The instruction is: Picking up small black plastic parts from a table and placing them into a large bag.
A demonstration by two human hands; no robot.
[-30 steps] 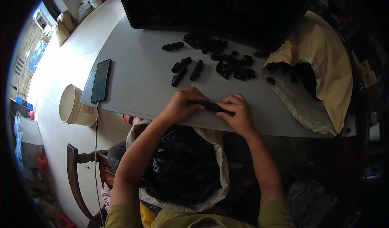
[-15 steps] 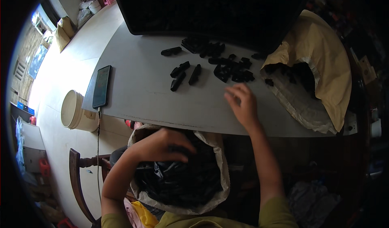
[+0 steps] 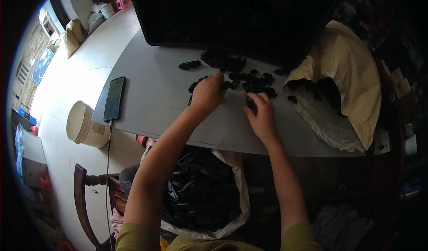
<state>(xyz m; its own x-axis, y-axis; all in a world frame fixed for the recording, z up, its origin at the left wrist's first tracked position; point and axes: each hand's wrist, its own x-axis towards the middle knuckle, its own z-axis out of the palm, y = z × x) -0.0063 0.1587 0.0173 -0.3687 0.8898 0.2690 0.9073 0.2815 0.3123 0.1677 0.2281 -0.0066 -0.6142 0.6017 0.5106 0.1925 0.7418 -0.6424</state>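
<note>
The left hand [image 3: 207, 94] lies knuckles-up on the grey table [image 3: 156, 95], fingers curled loosely, its fingertips touching the near-left edge of the scatter of small black parts [image 3: 249, 79]; whether anything is pinched under them cannot be told, since the back of the hand hides it; the right hand [image 3: 263, 115] rests at the near edge of the same scatter, fingers drawn together around one black piece [image 3: 250, 103] that shows dark at its fingertips, its long axis running roughly away from the person; both hands touch the scatter, the left reaching farther across the table.

Taking the scatter as landmark: the rest of it lies just beyond and between both hands, spreading toward the far side; one lone elongated black part [image 3: 189, 65] sits apart to its far left, lying crosswise; to its right a tan paper sack [image 3: 352, 72] gapes open with more dark pieces spilling from its mouth; beyond it rises a large dark box [image 3: 232, 14]; well to its left a phone [image 3: 114, 98] lies near the table edge, cable hanging; nearer the person, below the table edge, a white bag [image 3: 240, 193] holds black pieces; a white bucket [image 3: 80, 122] stands on the floor farther left; nothing lies between either hand and the parts.
</note>
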